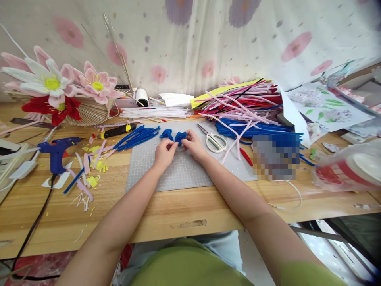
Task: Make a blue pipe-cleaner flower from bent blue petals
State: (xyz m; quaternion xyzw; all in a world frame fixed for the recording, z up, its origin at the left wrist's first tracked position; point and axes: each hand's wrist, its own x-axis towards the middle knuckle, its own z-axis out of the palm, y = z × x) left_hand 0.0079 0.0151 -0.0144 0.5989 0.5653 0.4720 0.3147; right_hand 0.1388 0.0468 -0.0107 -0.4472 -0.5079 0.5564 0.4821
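- Blue fuzzy pipe-cleaner piece, bent into looped petal shapes (176, 137): it sits just above the far half of the grey gridded cutting mat (190, 174), pinched between both hands near the mat's centre line; one loop juts out to the left, free of the fingers.
- Left hand (163, 153): its grip is closed on the near-left part of the blue piece, thumb and fingertips pressed together around the wire, which judging by the pose steadies the piece while it is shaped.
- Right hand (193, 145): its grip is likewise clamped on the right side of the same piece, knuckles up, so the piece spans the small gap between the two hands and lies at their fingertips, not in the palms.
- Both forearms rest along the wooden counter (178, 214), which plausibly keeps the fine work steady and close to the mat.
- Bundle of straight blue pipe cleaners (137, 137): lies just left of the hands, partly on the mat's corner, within easy reach.
- White-handled scissors (214, 141): lie shut on the mat, just right of the right hand.
- Large heap of pink, red and blue pipe cleaners (247, 107): stacked at the far right of the mat.
- Blue hot-glue gun (58, 151): stands well to the left, among yellow and pink offcuts.
- Finished pink-and-white and red pipe-cleaner flowers (56, 89): rest at the far left against the flowered curtain.
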